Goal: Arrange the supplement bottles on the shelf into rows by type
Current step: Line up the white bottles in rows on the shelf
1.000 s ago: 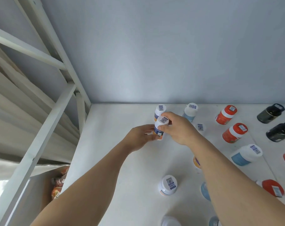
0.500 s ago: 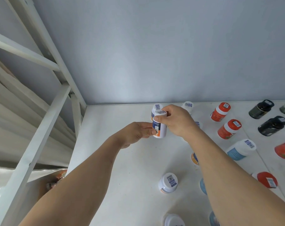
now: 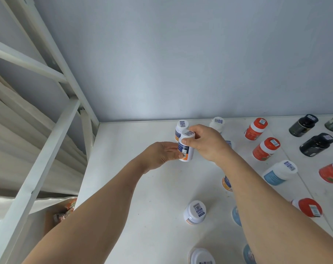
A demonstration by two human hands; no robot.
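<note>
A white bottle with a blue and orange label [image 3: 186, 149] stands upright on the white shelf [image 3: 133, 187], just in front of a matching bottle [image 3: 180, 128] at the back wall. My right hand [image 3: 207, 142] grips its white cap from the right. My left hand [image 3: 161, 155] pinches its lower body from the left. More white-capped bottles of this kind stand at the front [image 3: 195, 212], at the bottom edge [image 3: 201, 256] and half hidden behind my right forearm [image 3: 226, 182].
Red bottles [image 3: 266, 148] [image 3: 255, 128] stand to the right, with a blue-labelled white bottle [image 3: 280, 172] and dark bottles [image 3: 316, 143] [image 3: 302, 124] further right. The white shelf frame [image 3: 47, 149] rises at the left edge. The grey wall closes the back.
The bottle held in both hands has come down slightly and now stands in front of the matching bottle. The view has shifted, showing more bottles on the right.
</note>
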